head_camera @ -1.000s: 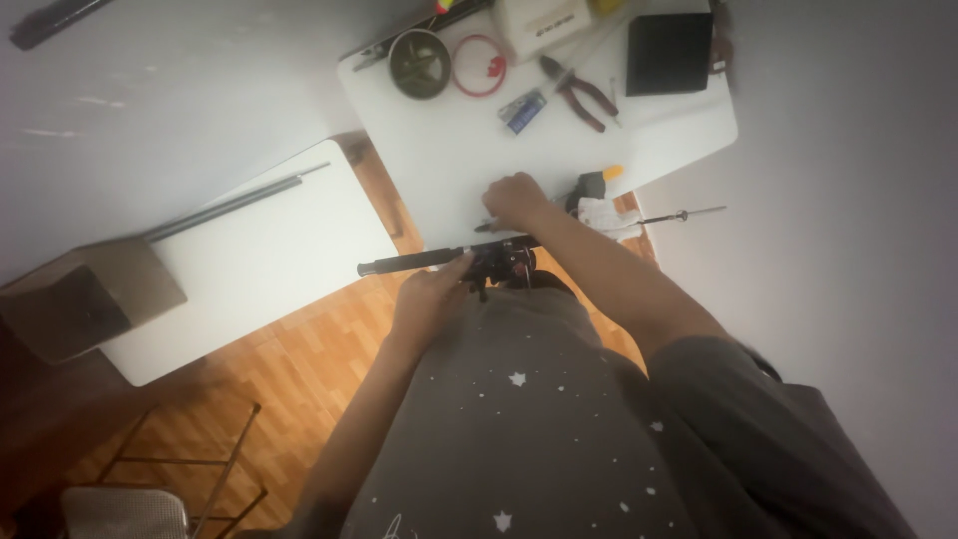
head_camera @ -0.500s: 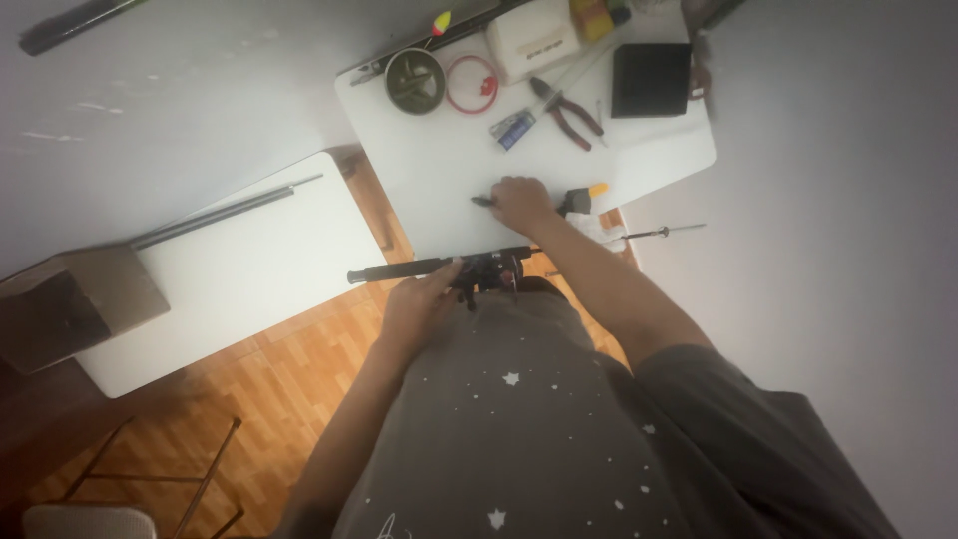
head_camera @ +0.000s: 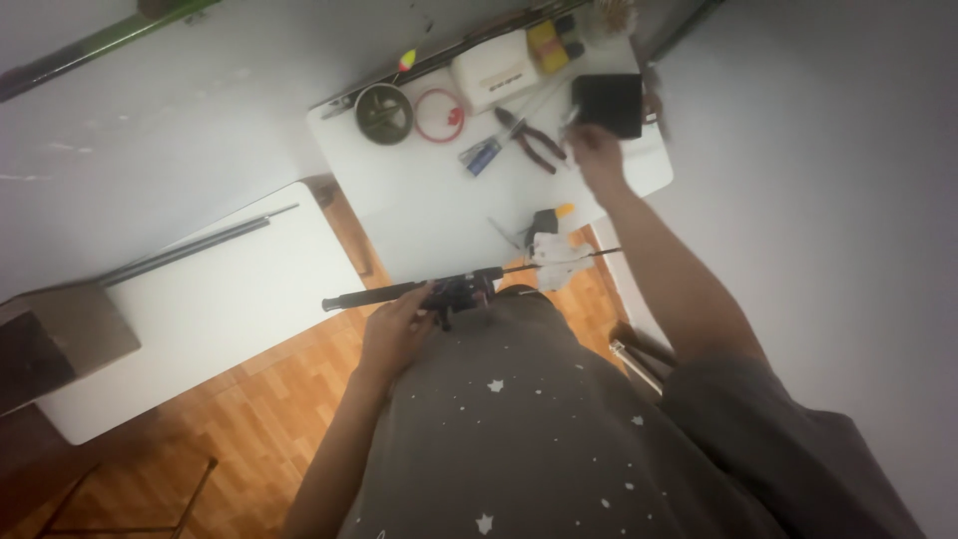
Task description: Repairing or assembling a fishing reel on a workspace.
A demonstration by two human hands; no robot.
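Close to my body, my left hand [head_camera: 394, 334] wraps around a black fishing rod [head_camera: 399, 292] at its reel [head_camera: 461, 292]. Farther out on the white table [head_camera: 419, 220], my right hand [head_camera: 596, 155] touches a black box [head_camera: 609, 103] beside pliers [head_camera: 534, 140]; I cannot tell its grip.

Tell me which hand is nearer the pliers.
Right. The right hand is just beside the pliers, near the black box. The left hand is far off at the table edge, holding the fishing rod.
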